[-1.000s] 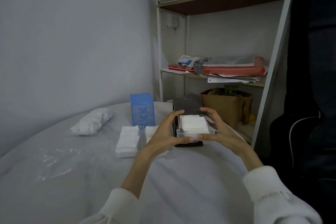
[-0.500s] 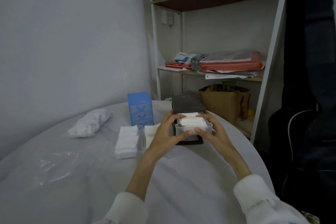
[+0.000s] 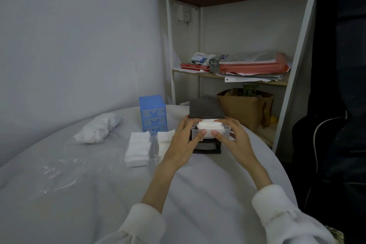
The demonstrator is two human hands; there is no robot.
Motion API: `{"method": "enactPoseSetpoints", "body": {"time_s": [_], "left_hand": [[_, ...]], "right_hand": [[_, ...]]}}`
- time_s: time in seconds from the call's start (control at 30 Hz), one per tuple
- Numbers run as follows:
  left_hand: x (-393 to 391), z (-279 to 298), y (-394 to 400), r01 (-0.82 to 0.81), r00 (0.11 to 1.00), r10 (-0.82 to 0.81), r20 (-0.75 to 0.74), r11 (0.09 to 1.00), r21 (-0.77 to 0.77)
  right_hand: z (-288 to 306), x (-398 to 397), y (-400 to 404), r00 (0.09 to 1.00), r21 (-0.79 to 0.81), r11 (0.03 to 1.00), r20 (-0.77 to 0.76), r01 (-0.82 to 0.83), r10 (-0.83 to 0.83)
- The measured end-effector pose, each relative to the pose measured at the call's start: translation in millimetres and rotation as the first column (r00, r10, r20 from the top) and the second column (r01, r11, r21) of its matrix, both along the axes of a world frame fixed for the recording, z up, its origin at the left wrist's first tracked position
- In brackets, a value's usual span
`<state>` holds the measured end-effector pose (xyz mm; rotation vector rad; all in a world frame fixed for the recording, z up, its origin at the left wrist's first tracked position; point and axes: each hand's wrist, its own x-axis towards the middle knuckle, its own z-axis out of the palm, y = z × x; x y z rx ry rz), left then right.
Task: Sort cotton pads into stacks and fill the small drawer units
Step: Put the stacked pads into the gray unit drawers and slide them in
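Near the table's far right edge [image 3: 263,150], the left hand [image 3: 183,142] and right hand [image 3: 235,138] grip a clear drawer [image 3: 211,132] of cotton pads [image 3: 210,125], partly inside the black drawer unit [image 3: 206,109]. Loose pad stacks [image 3: 138,148] lie just left; open cloth stretches nearer.

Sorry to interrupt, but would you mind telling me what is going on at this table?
A person is filling small drawer units with cotton pads. Both hands, left hand and right hand, hold a clear drawer packed with pads at the top of the black unit, partly inserted. Loose stacks lie left of it, in front of the blue unit.
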<state>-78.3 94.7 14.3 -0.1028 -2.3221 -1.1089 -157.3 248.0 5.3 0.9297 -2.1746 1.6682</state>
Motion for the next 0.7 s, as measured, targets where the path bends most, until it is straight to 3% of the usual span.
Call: {"method": "enactPoseSetpoints", "body": {"time_s": [0.27, 0.7], "left_hand": [[0.7, 2.2, 2.0, 0.029, 0.999, -0.027, -0.040, 0.999, 0.044], [1.1, 0.7, 8.5, -0.067, 0.996, 0.073, -0.056, 0.993, 0.094]], "right_hand": [[-7.2, -1.7, 5.4, 0.992, 0.019, 0.992, 0.019, -0.123, 0.123], [-10.1, -8.8, 2.7, 0.995, 0.091, 0.995, -0.093, 0.038, -0.029]]}}
